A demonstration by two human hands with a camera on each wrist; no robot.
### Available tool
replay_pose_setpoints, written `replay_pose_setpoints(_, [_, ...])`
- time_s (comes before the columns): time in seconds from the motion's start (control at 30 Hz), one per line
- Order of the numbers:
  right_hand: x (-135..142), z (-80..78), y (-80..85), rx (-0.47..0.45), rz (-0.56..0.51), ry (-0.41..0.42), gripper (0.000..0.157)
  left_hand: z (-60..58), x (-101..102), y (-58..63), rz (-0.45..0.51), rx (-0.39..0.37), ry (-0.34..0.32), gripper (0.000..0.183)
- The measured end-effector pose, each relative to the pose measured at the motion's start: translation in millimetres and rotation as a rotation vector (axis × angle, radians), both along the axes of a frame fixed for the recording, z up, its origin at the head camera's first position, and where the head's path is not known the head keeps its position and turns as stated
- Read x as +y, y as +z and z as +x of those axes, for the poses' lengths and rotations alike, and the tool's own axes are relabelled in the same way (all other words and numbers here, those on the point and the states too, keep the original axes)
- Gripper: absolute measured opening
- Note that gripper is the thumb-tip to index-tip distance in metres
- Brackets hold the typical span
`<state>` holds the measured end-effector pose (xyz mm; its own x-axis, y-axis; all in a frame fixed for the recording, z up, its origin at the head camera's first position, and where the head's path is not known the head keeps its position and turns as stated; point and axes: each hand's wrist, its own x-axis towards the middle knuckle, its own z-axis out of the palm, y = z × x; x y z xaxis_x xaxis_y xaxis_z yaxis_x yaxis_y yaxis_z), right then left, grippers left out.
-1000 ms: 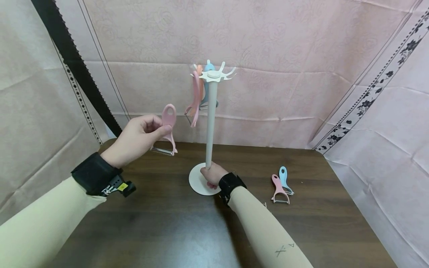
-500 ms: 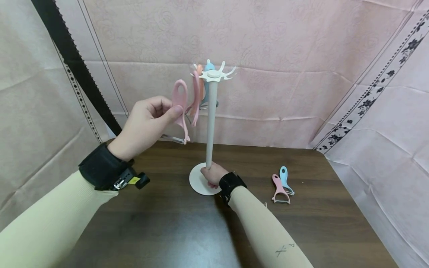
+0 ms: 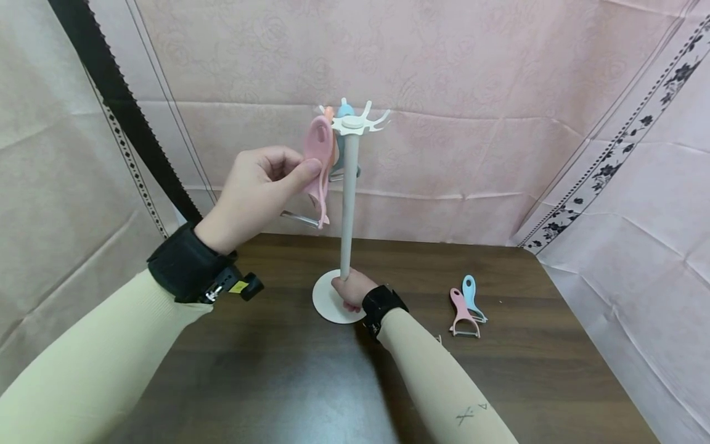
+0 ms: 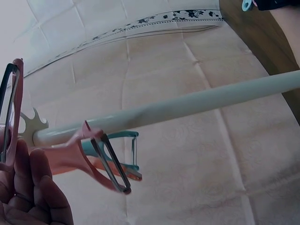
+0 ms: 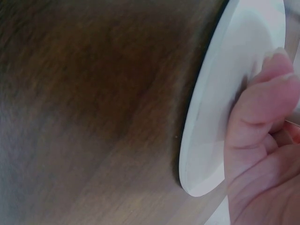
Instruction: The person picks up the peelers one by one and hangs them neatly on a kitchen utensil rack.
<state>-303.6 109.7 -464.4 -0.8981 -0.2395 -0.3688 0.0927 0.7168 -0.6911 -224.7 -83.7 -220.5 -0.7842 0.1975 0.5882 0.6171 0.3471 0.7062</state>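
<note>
My left hand [image 3: 261, 191] pinches a pink peeler [image 3: 318, 145] between thumb and fingers, its handle loop up, at the left of the white utensil stand's hooks [image 3: 355, 125]. Whether its loop touches a hook cannot be told. A second pink peeler [image 4: 75, 157] hangs from the stand, mostly covered by the held one in the head view. Beside it hang an orange peeler [image 3: 330, 113] and a blue peeler [image 3: 345, 110]. Down at the foot of the pole [image 3: 347, 209], my right hand [image 3: 355, 288] grips the stand just over its round base [image 3: 327, 301]; some fingers are hidden.
On the wooden table [image 3: 266, 370], to the right, lie another pink peeler [image 3: 459, 305] and a light blue peeler [image 3: 469, 293], overlapping. Part of a small object [image 3: 439, 338] shows beside my right forearm. A pale cloth [image 3: 471, 154] hangs behind the table.
My left hand has moved right and up with the pink peeler, from left of the stand to its hooks. My right hand has stayed at the base.
</note>
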Motion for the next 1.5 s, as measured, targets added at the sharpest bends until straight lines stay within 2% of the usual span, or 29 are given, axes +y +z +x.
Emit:
replay_pose_setpoints(0.3, [0.2,1.0,-0.2,-0.012,-0.011,-0.004,0.024,-2.7,10.5,3.8,0.018,0.002,-0.017,0.025])
replay_pose_setpoints(0.53, [0.6,1.3,-0.7,-0.001,-0.017,0.003,0.024,-5.0,11.7,1.1,-0.015,0.0,-0.01,0.024])
replay_pose_setpoints(0.8, [0.0,0.9,-0.2,-0.011,-0.011,0.004,0.025,-5.3,10.6,-3.1,-0.066,-0.041,-0.015,0.023])
replay_pose_setpoints(1.07, [0.1,0.7,0.2,-0.017,-0.011,0.0,0.026,-7.5,10.1,-9.1,-0.118,-0.061,-0.055,0.02])
replay_pose_setpoints(1.5, [0.9,1.6,2.0,-0.021,-0.006,0.008,0.027,-5.0,2.2,-16.1,-0.144,-0.089,-0.026,0.021])
